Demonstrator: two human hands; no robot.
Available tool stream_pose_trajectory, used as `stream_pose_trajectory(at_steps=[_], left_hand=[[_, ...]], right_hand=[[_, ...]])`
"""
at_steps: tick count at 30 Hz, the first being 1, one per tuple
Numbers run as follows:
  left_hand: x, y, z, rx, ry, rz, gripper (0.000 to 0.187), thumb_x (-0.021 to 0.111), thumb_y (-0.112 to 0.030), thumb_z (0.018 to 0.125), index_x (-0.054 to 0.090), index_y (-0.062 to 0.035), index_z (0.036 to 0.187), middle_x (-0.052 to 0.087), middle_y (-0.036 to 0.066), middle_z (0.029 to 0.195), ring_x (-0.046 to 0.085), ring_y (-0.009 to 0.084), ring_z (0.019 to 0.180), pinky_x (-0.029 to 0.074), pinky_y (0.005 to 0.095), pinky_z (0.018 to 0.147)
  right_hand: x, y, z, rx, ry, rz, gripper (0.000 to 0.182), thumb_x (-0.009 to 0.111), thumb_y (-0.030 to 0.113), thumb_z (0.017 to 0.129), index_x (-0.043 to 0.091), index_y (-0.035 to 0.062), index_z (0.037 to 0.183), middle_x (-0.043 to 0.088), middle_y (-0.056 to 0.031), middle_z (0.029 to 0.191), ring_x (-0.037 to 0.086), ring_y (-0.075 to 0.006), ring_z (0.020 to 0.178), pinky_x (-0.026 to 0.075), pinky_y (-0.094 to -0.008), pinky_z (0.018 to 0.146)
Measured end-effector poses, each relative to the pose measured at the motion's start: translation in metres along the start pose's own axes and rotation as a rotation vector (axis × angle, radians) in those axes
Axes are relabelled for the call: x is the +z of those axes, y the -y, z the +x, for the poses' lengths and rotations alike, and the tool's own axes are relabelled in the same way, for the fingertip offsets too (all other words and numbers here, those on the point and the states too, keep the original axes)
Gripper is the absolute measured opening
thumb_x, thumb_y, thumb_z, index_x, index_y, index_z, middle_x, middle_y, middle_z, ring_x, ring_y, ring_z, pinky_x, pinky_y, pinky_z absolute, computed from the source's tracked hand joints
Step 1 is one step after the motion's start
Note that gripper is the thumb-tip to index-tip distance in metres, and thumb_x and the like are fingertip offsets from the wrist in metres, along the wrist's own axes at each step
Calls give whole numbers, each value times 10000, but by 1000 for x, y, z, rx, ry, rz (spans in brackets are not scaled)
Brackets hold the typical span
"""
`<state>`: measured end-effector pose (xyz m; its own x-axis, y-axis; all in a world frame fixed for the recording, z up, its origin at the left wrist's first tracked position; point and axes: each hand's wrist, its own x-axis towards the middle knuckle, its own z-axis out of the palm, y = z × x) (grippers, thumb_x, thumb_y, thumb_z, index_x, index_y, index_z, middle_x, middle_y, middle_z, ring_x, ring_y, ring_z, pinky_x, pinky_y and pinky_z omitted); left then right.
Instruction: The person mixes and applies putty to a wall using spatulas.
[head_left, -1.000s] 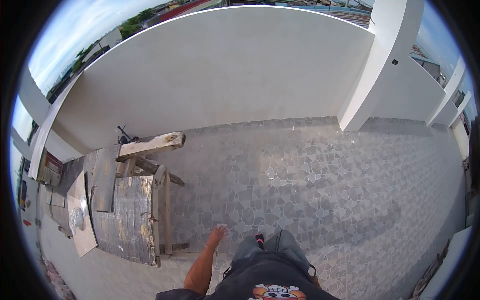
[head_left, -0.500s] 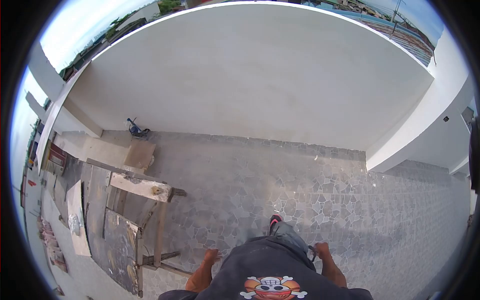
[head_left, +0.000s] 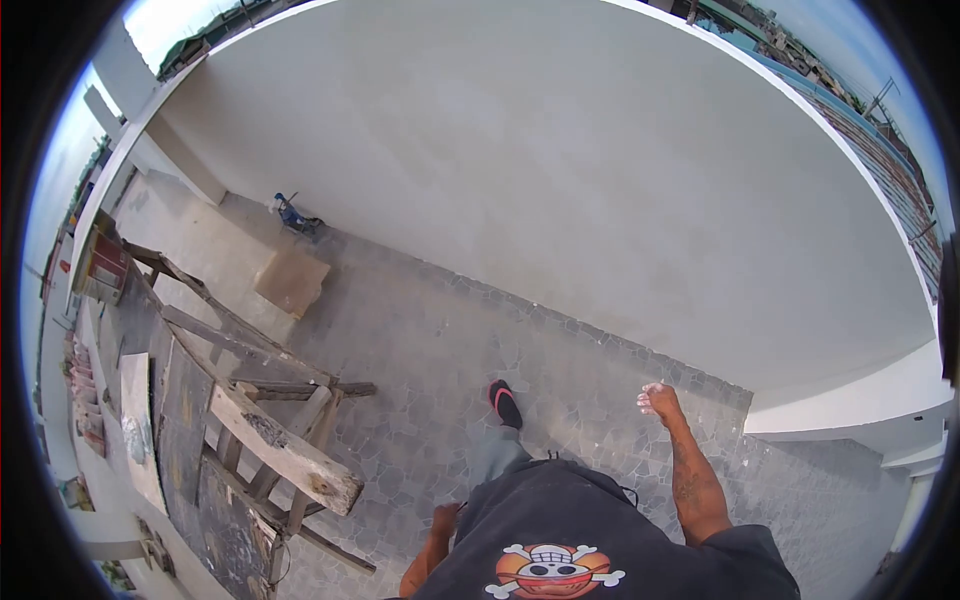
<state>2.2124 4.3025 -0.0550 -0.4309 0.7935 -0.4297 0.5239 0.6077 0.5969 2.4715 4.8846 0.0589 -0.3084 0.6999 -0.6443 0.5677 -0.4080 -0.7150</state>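
Note:
My right hand (head_left: pixel 657 400) is held out ahead of my body, over the stone-patterned floor. Whitish dust coats its fingers, which are loosely bent and a little apart, with nothing visible in them. Low beside my dark shirt (head_left: pixel 470 545) hangs my left hand (head_left: pixel 446 518); its fingers are mostly hidden, and no held thing shows there. One foot, in a black and pink shoe (head_left: pixel 505 404), is forward on the floor. To the left of my left hand stands a worn wooden trestle (head_left: pixel 285 447), apart from both hands.
Paint-marked boards (head_left: pixel 185 415) lie along the left, with a bucket (head_left: pixel 103 268) beyond them. A brown square board or box (head_left: pixel 291 281) sits on the floor near a small blue object (head_left: pixel 297 217). A pale wall (head_left: pixel 560 170) runs across the front, with a pillar (head_left: pixel 840 400) at right.
The view has turned and tilted, and the trestle appears nearer. My right hand has swung forward and up from beside my hip. My left hand has drawn closer to my body.

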Motion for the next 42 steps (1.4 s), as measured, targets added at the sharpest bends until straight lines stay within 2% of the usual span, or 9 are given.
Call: stream_pose_trajectory(at_steps=[2, 4, 6, 10, 19, 22, 27, 35, 42], left_hand=[[-10, 22, 62, 1, -81, 39, 253, 569, -215, 915, 637, -91, 1125, 699, 141, 977, 686, 292, 867, 529, 419, 760], [-92, -30, 126, -784, -121, -1252, 306, 559, -257, 953, 581, -76, 1198, 683, 122, 1009, 685, 280, 867, 535, 427, 739], [-150, -36, 176, -567, -229, -1235, 356, 537, -296, 977, 543, -77, 1257, 654, 128, 1065, 677, 272, 894, 536, 426, 735], [-258, -52, 260, -459, -375, -1244, 383, 529, -284, 983, 531, -39, 1277, 649, 161, 1117, 675, 256, 925, 543, 370, 768], [-315, -45, 287, -570, -473, -1165, 381, 527, -260, 984, 535, -22, 1281, 653, 174, 1132, 668, 246, 970, 535, 361, 850], [-339, -69, 270, -631, -695, -1223, 359, 527, -245, 987, 553, -7, 1255, 674, 154, 1092, 676, 224, 947, 539, 328, 786], [-427, -109, 270, -663, -1030, -1276, 352, 507, -216, 997, 548, 17, 1257, 661, 164, 1125, 666, 238, 993, 523, 340, 865], [-544, -159, 253, -650, -1639, -1312, 336, 500, -184, 1003, 549, 44, 1245, 650, 174, 1134, 658, 239, 1019, 515, 336, 903], [-628, -81, 225, -574, -1943, -1302, 323, 494, -153, 999, 543, 48, 1248, 646, 196, 1134, 670, 252, 983, 535, 339, 863]], right_hand=[[33, 22, -3, 94, 77, -16, 279, 488, 190, 978, 585, -19, 1135, 685, -162, 973, 695, -252, 832, 589, -348, 680], [62, 59, 17, 139, 120, -69, 275, 489, 178, 978, 587, -22, 1140, 684, -163, 983, 693, -249, 847, 589, -347, 685], [82, 80, 27, 138, 148, -113, 270, 490, 169, 976, 586, -22, 1140, 683, -164, 990, 692, -247, 855, 589, -347, 685], [115, 132, 84, 106, 189, -118, 268, 498, 175, 976, 589, -14, 1143, 683, -153, 995, 689, -235, 853, 583, -335, 690], [251, 305, 215, -3, 371, -330, 259, 470, 169, 993, 591, -19, 1124, 683, -144, 977, 682, -211, 831, 580, -325, 679], [324, 358, 266, -62, 517, -449, 251, 473, 189, 997, 601, -11, 1078, 683, -134, 946, 681, -204, 812, 574, -315, 673], [485, 462, 318, -344, 841, -755, 255, 478, 203, 997, 605, -15, 1032, 679, -112, 908, 675, -188, 786, 566, -308, 654], [742, 549, 279, -635, 1296, -1039, 279, 501, 219, 1003, 618, -26, 1067, 688, -98, 888, 665, -159, 765, 542, -292, 651], [889, 569, 204, -801, 1479, -1208, 331, 519, 249, 1004, 611, -37, 1142, 696, -122, 936, 670, -181, 825, 543, -301, 687]])
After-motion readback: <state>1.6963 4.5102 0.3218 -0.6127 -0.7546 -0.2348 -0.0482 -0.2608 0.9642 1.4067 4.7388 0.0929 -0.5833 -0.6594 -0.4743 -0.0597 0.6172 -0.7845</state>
